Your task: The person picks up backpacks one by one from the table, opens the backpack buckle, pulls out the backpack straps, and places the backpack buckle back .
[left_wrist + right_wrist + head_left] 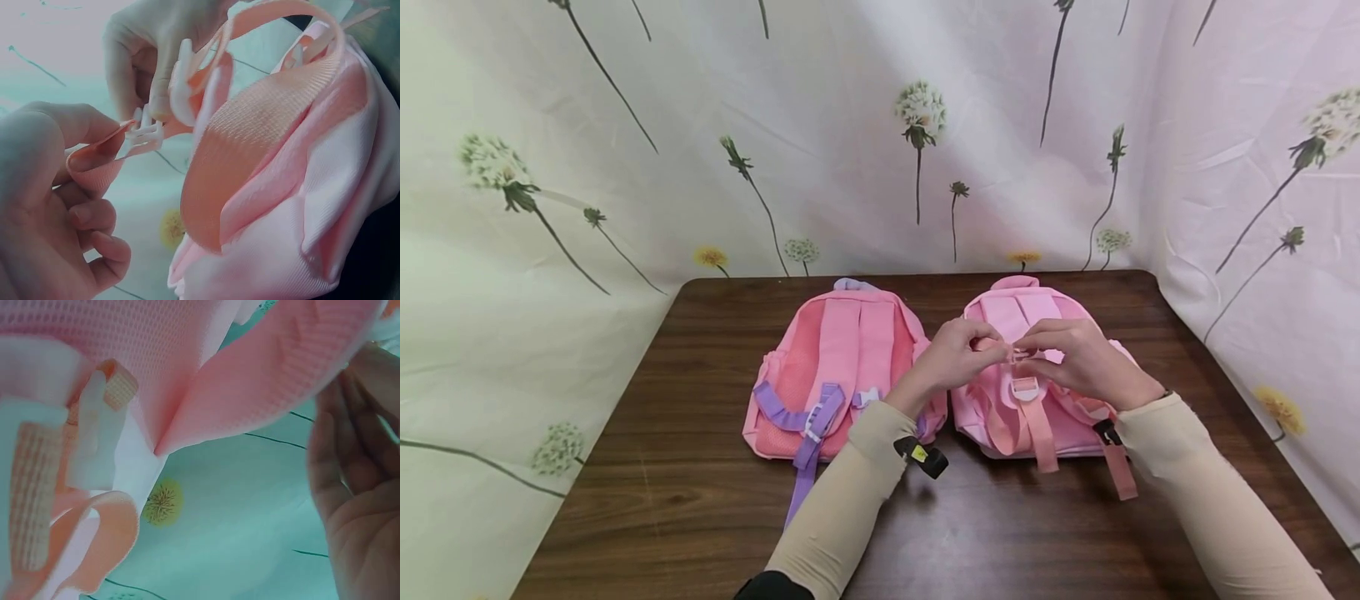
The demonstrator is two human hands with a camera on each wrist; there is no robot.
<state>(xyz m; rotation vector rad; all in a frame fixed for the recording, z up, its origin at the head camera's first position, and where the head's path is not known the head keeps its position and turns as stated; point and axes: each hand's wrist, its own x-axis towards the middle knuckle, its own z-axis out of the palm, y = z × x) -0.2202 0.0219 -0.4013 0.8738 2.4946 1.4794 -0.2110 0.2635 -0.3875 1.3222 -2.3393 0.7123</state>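
Over the light pink backpack, both hands meet at a small white plastic buckle on its chest strap. My left hand pinches the peach-orange strap where it folds beside the buckle, its other fingers loosely curled. From the other side my right hand pinches the buckle between thumb and fingers. In the right wrist view the right hand is at the right edge and the buckle is mostly out of frame. A white strap adjuster with a hanging peach strap end lies just below the hands.
To the left lies a second backpack, coral pink with purple straps and a white chest buckle. Both bags rest on a dark wooden table. A white curtain printed with dandelions hangs behind and beside it.
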